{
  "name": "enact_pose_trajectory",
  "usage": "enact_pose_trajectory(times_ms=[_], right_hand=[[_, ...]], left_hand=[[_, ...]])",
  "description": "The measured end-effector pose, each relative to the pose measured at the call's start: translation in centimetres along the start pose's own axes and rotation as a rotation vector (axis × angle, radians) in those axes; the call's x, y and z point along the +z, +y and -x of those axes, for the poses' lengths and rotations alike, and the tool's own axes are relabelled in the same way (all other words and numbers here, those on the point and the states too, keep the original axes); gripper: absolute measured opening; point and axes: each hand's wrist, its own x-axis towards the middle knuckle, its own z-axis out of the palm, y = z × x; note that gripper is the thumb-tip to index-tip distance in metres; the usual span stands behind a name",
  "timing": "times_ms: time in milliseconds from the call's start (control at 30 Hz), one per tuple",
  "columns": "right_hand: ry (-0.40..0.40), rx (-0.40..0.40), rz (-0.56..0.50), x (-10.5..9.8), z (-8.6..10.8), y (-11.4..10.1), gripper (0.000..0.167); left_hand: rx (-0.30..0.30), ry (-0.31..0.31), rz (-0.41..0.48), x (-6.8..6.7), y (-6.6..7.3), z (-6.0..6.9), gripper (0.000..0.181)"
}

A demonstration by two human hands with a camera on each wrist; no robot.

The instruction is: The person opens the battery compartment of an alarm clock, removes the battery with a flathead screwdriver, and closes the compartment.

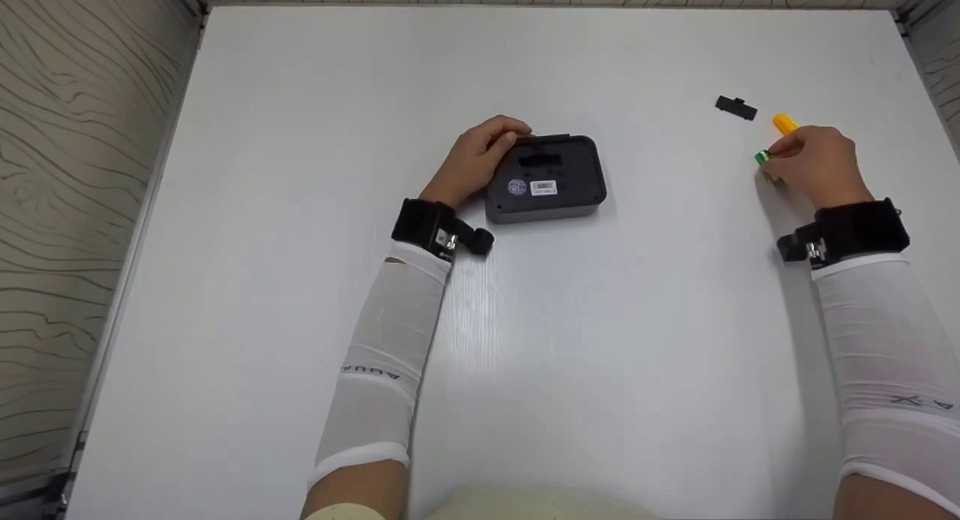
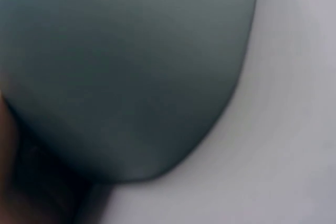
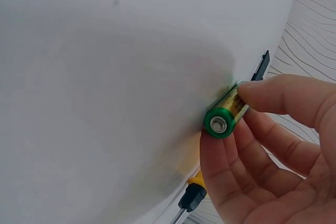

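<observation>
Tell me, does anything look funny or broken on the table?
One odd thing: the black box has an uncovered slot, and what looks like its cover lies apart, beyond the right hand. I see no spill.

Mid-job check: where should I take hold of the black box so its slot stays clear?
I'd grip the box by its left end, coming from the left, where the left hand holds the far-left corner. The slot faces up, well in from that end, so a grip across the top would probably cover it. The thick side wall should give good purchase.
</observation>
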Motion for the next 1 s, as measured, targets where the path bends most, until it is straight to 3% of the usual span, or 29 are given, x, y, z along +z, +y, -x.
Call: enact_pose_trajectory(times_ms=[333, 667, 1000], right_hand=[[-0.007, -0.003, 0.002, 0.11, -0.17, 0.00, 0.040], [-0.021, -0.001, 0.020, 0.34, -0.24, -0.10, 0.041], [-0.026, -0.004, 0.037, 0.28, -0.31, -0.11, 0.043]], left_hand=[[-0.010, 0.036, -0.009, -0.32, 0.02, -0.25, 0.026], [-0.002, -0.013, -0.049, -0.73, -0.03, -0.80, 0.027], [-0.005, -0.014, -0.005, -0.73, 0.05, -0.90, 0.027]])
